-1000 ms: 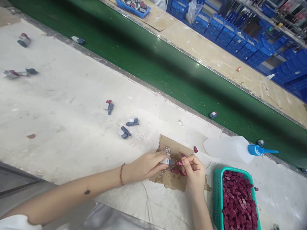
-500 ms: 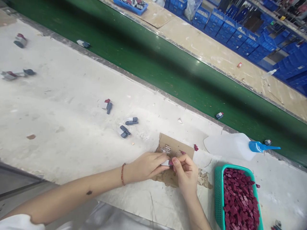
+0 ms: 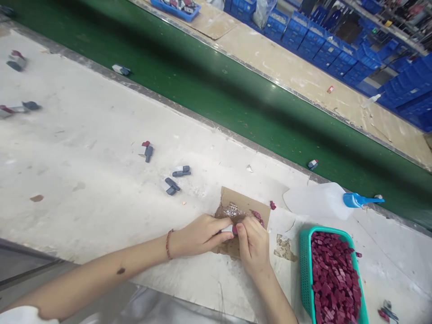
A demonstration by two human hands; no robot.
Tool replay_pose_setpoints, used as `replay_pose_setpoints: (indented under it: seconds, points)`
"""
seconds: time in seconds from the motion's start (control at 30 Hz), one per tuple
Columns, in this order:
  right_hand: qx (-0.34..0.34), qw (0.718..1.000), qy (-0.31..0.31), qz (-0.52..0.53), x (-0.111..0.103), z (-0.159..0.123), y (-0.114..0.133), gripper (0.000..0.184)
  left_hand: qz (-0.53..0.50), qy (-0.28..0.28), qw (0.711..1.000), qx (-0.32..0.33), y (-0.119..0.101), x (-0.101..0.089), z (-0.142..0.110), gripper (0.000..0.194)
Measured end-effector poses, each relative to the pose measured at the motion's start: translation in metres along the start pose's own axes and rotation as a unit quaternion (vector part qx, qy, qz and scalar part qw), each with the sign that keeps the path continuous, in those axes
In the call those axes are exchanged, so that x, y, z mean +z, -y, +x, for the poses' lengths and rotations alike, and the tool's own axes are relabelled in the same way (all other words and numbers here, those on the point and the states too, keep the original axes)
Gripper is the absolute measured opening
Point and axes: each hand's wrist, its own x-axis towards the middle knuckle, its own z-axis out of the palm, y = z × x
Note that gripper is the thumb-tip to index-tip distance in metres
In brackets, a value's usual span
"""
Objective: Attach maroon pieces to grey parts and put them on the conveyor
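Note:
My left hand pinches a small white plastic piece between thumb and fingers. At its right end is a small maroon piece, gripped by the closed fingers of my right hand. The two pieces meet between my hands; my fingertips partly hide them. Beneath lies a worn cardboard sheet with a shiny, wet-looking patch. A few loose maroon pieces rest on the cardboard just behind my right hand.
A green basket full of maroon pieces stands at right, near a white bottle with a blue nozzle. Grey-and-white parts lie on the pale table. Beyond runs a green conveyor belt; blue bins line the far side.
My right hand has turned and closed in further against the maroon piece, its fingers more tightly folded. Parts on the green belt have shifted slightly to the right; the camera view has shifted a little.

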Motion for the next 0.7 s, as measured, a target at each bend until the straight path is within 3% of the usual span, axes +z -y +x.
replay_pose_setpoints:
  seconds: [0.23,0.37,0.53,0.7]
  points:
    - [-0.035,0.998,0.024,-0.039,0.007,-0.004,0.0,0.046,0.016,0.003,1.0,0.0,0.003,0.002,-0.003,0.04]
    - [-0.031,0.998,0.034,-0.051,-0.006,-0.004,0.011,0.049,-0.008,0.0,1.0,0.013,-0.001,0.002,-0.005,0.033]
    - [0.131,0.989,-0.038,-0.065,-0.067,-0.032,0.008,0.025,-0.013,-0.039,0.997,-0.067,-0.01,-0.015,0.001,0.024]
    - [0.236,0.92,-0.092,-0.301,-0.131,-0.085,-0.046,0.02,0.046,-0.142,0.978,-0.144,-0.006,-0.054,0.037,0.031]
